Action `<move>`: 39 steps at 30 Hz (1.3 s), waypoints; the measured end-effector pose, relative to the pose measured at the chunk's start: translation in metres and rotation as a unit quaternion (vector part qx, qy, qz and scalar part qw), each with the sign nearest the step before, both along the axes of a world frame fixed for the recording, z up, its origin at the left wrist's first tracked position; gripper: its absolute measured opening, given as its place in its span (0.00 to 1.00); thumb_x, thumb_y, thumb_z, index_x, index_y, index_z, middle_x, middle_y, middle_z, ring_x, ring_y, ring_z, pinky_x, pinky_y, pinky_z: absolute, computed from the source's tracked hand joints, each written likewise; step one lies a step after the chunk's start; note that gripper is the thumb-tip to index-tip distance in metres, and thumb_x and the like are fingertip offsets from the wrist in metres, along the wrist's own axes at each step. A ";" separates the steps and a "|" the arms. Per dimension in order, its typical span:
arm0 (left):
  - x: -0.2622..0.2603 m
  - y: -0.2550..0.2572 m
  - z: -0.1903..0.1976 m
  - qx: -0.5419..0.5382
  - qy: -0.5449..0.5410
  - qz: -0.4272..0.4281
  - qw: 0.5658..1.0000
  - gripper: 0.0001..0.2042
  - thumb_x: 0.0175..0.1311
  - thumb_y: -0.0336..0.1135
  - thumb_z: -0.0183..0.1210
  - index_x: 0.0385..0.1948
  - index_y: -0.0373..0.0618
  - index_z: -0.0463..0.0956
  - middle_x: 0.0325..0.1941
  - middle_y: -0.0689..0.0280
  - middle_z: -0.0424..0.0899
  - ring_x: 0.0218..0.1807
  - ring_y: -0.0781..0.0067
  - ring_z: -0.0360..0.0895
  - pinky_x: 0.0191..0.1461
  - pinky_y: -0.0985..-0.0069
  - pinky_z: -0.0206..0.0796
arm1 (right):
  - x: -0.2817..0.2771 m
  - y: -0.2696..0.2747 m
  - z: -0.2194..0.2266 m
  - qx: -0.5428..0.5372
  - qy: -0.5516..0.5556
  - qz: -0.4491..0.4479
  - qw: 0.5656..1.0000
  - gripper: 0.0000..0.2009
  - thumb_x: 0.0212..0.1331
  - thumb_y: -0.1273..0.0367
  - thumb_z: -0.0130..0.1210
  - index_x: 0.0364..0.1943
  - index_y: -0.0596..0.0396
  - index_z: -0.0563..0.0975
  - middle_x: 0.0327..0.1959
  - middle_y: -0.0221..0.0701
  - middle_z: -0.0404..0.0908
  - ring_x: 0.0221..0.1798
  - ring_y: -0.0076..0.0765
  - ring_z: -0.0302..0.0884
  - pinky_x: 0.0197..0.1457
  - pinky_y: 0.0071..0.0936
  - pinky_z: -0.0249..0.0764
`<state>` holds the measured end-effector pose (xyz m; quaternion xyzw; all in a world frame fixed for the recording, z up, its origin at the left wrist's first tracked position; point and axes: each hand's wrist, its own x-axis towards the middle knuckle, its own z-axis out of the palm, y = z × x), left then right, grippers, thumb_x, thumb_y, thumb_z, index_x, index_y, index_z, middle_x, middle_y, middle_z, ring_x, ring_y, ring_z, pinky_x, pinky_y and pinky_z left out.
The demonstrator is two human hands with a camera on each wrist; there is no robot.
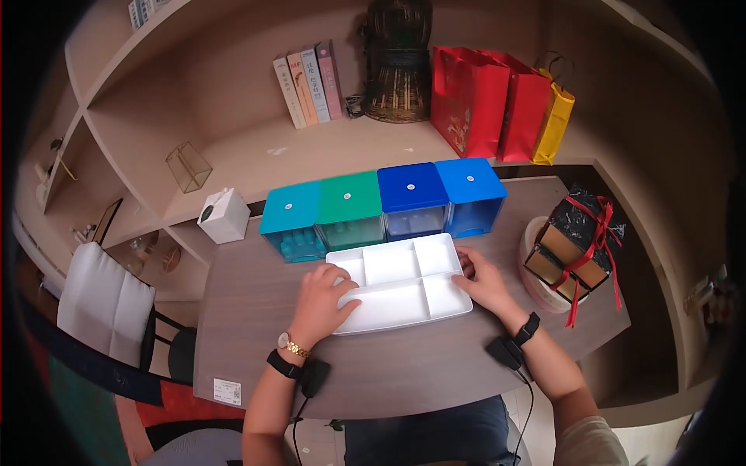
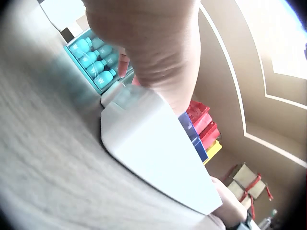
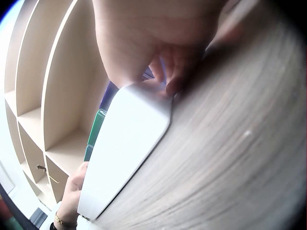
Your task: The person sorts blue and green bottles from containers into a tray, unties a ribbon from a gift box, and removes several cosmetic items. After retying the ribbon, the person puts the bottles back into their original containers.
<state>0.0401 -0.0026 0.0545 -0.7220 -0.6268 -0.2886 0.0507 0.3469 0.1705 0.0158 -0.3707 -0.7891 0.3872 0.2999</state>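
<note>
A white divided tray (image 1: 388,307) with several compartments lies on the wooden table. At its left end, my left hand (image 1: 320,301) grips the wall, thumb toward the front and fingers bent over the rim. My right hand (image 1: 488,286) holds the opposite end, its thumb over the rim and its fingers curled along the outside. In the right wrist view, those fingers (image 3: 175,72) wrap the tray's corner. Right behind the tray stands a row of lidded boxes: a teal box (image 1: 291,210), a green box (image 1: 350,202), a dark blue box (image 1: 412,194) and a bright blue box (image 1: 472,190).
Small teal bottles (image 2: 103,76) show inside the teal box. A white tissue box (image 1: 225,216) stands at the back left. On the right, black and gold boxes (image 1: 575,241) tied with red ribbon sit on a round white container (image 1: 536,287). Red bags (image 1: 470,101) and books (image 1: 307,85) stand behind.
</note>
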 end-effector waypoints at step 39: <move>-0.185 0.102 0.120 -0.132 -0.027 0.070 0.988 0.10 0.63 0.33 0.68 0.43 0.40 0.88 0.47 0.57 0.89 0.45 0.64 0.83 0.53 0.68 0.73 | -0.008 0.004 0.003 -0.195 0.131 -0.008 0.972 0.26 0.74 0.47 0.49 0.51 0.59 0.78 0.36 0.31 0.83 0.30 0.22 0.77 0.31 0.22 0.73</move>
